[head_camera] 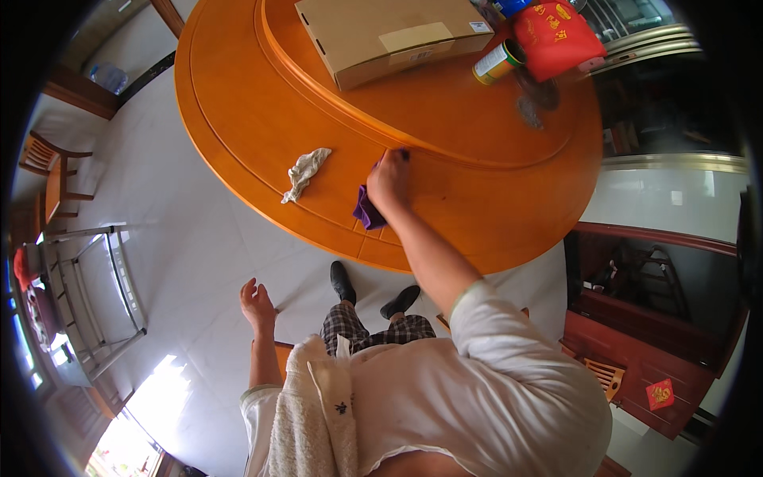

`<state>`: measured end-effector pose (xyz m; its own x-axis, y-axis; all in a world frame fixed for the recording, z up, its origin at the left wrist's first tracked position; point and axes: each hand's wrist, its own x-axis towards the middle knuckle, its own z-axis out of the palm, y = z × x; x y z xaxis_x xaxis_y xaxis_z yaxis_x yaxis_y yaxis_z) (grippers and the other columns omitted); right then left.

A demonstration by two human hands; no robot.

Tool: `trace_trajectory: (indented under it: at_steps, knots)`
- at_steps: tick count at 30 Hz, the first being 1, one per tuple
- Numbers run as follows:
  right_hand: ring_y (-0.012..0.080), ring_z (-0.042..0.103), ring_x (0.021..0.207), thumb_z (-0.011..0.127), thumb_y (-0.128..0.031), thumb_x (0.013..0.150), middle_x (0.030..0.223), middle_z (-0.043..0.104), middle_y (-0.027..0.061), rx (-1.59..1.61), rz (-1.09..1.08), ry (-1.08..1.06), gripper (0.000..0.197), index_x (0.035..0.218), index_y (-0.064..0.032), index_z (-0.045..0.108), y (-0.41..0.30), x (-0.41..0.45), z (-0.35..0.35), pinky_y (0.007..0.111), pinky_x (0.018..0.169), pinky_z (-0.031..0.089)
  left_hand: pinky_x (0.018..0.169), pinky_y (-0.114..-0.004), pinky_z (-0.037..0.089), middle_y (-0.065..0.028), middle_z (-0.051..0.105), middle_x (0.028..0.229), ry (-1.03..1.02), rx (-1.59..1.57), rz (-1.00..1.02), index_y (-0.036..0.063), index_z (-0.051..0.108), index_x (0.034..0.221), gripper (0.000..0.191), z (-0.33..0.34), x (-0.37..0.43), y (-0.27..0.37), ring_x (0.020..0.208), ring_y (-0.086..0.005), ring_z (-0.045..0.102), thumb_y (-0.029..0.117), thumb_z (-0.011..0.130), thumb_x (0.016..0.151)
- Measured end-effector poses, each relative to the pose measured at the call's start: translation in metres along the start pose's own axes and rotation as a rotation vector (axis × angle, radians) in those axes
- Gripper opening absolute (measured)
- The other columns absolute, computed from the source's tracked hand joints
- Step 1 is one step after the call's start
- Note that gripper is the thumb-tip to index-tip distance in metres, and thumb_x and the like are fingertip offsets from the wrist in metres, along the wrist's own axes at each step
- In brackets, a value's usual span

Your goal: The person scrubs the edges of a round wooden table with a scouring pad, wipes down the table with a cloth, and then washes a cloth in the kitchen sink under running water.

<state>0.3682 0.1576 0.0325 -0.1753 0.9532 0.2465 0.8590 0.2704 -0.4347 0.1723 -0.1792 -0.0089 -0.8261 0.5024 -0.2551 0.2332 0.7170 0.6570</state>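
Observation:
My right hand grips a purple cloth and presses it on the round orange wooden table, beside the raised edge of the round turntable. Part of the cloth is hidden under my fingers. To the left of that hand, a crumpled whitish rag lies on the table's outer ring. My left hand hangs in the air away from the table, over the tiled floor, with its fingers loosely apart and nothing in it.
On the turntable stand a cardboard box, a can lying tilted, a red bag with writing and a small clear plastic bag. A metal rack and a wooden chair are at the left. A dark red cabinet stands right.

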Motion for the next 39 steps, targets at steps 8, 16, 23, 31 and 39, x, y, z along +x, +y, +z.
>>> trace_trajectory:
  at_steps: [8,16,23,31,39]
  knots:
    - [0.0363,0.052,0.091,0.051,-0.004,0.078,0.097,0.054,0.0236,-0.137,-0.005,-0.240,0.029,0.102,0.0111,0.051,-0.011,-0.005,-0.012,0.041,0.083,0.044,0.074,-0.032,0.050,-0.0114,0.061,0.106,-0.004,-0.024,-0.089,0.0013,0.065,0.107,0.027,-0.011,-0.001,0.001,0.085,-0.0206,0.061,0.011,0.056,0.083]
    - [0.0388,0.052,0.088,0.051,0.000,0.076,0.100,0.053,0.0249,-0.038,-0.046,-0.163,0.025,0.099,0.0069,0.051,0.002,0.002,-0.015,0.045,0.080,0.043,0.075,-0.035,0.049,-0.0131,0.062,0.104,-0.017,-0.024,-0.019,-0.0005,0.065,0.106,0.029,0.001,0.004,0.008,0.084,-0.0240,0.061,0.013,0.055,0.083]
    - [0.0412,0.048,0.108,0.053,-0.003,0.079,0.121,0.048,0.0253,-0.008,-0.257,-0.274,0.050,0.125,0.0113,0.041,0.010,-0.093,-0.050,0.044,0.096,0.040,0.077,-0.035,0.049,-0.0161,0.063,0.103,-0.089,0.048,-0.052,-0.0011,0.065,0.106,0.030,0.000,0.000,0.008,0.088,-0.0248,0.062,0.015,0.055,0.082]
    - [0.0403,0.049,0.098,0.052,-0.002,0.079,0.108,0.050,0.0248,-0.139,-0.089,-0.055,0.036,0.112,0.0107,0.047,0.018,-0.004,-0.026,0.045,0.087,0.041,0.076,-0.036,0.050,-0.0166,0.063,0.104,-0.096,0.019,0.001,-0.0013,0.065,0.106,0.031,0.006,0.003,0.019,0.086,-0.0256,0.063,0.015,0.055,0.082]
    - [0.0420,0.046,0.103,0.052,-0.004,0.081,0.116,0.044,0.0261,0.078,-0.207,-0.386,0.040,0.118,0.0117,0.044,-0.006,-0.137,-0.063,0.044,0.091,0.038,0.077,-0.036,0.050,-0.0163,0.063,0.104,-0.093,0.004,-0.028,-0.0009,0.065,0.106,0.031,0.004,0.001,0.013,0.086,-0.0253,0.063,0.016,0.055,0.082]
